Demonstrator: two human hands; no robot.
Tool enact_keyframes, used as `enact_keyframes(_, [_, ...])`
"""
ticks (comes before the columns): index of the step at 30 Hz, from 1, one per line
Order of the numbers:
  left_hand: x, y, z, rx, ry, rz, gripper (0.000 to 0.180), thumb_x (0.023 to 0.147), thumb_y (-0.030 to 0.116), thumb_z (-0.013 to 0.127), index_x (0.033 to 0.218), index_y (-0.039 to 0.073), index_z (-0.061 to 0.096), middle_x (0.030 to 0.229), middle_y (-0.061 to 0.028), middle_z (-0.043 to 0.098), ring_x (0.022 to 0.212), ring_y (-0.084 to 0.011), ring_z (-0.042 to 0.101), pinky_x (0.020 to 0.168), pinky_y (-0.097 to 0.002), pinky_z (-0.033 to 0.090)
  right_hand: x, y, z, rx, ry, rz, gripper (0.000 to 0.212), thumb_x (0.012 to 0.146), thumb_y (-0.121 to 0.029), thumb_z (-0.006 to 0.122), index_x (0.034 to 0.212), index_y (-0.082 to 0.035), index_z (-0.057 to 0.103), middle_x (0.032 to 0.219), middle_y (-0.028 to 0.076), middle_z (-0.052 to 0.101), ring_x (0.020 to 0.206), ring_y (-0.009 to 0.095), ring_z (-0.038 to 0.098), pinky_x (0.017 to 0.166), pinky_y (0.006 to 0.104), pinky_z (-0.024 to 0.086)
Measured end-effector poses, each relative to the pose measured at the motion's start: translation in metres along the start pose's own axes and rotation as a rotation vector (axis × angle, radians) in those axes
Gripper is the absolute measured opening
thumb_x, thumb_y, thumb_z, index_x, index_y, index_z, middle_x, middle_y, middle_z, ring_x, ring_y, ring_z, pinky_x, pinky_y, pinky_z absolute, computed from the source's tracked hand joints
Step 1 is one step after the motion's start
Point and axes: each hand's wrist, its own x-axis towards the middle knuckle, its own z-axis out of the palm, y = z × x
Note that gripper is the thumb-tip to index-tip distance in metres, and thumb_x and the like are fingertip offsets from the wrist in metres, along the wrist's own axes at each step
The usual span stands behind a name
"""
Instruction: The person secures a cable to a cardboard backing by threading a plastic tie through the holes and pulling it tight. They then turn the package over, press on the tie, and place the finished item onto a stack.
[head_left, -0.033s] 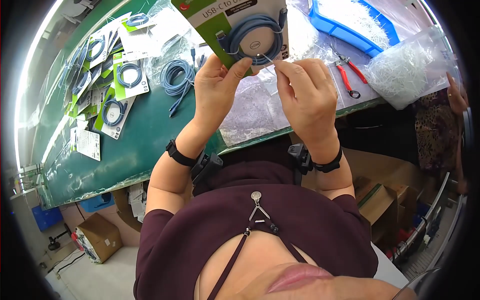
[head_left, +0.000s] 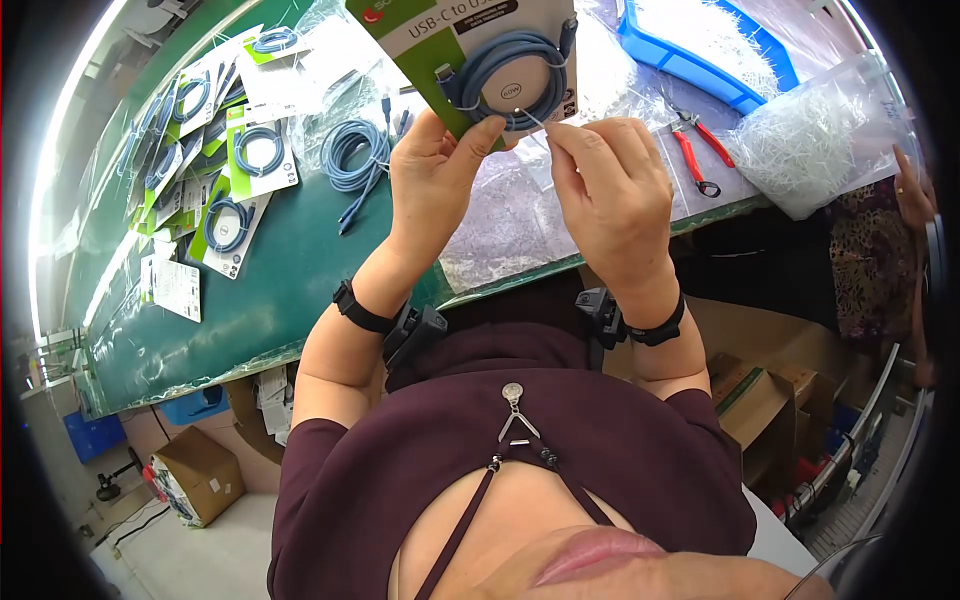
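My left hand is closed on the lower edge of a green and white packaging card, its thumb in front. A coiled blue cable is fastened to the card, its two plugs at the upper right and the left. At the bottom of the coil, the thumb and forefinger of my right hand pinch the thin, pale tail of a cable tie. The card is raised above the far part of the table, tilted, its front facing me. Its top runs out of the picture.
Left of my hands lies a loose blue cable coil, beyond it a pile of carded cables. Red-handled cutters, a blue tray of pale ties and a clear bag of ties lie right. Another person's hand shows far right.
The card has shifted very slightly in my left hand's grip. Both hands stay where they were.
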Motion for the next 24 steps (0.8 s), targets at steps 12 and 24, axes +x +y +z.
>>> enact_keyframes(12, [-0.005, -0.013, -0.007, 0.317, 0.065, 0.144, 0.015, 0.085, 0.005, 0.067, 0.098, -0.001, 0.063, 0.079, -0.0016, 0.066, 0.070, -0.0025, 0.056, 0.059, -0.0200, 0.044, 0.000, 0.000, 0.006, -0.056, -0.074, 0.005, 0.017, 0.068, 0.005, 0.069, 0.082, -0.002, 0.064, 0.074, 0.008, 0.057, 0.069, 0.025, 0.057, 0.062, 0.0343, 0.047])
enact_keyframes(24, [-0.002, 0.006, -0.004, 0.746, -0.020, 0.580, 0.029, 0.076, -0.007, 0.065, 0.103, 0.001, 0.063, 0.096, -0.0137, 0.066, 0.084, -0.0279, 0.064, 0.069, -0.0307, 0.051, -0.002, -0.009, 0.006, 0.064, -0.053, 0.104, 0.016, 0.071, 0.003, 0.067, 0.085, -0.002, 0.061, 0.076, 0.011, 0.056, 0.071, 0.027, 0.057, 0.063, 0.0353, 0.047])
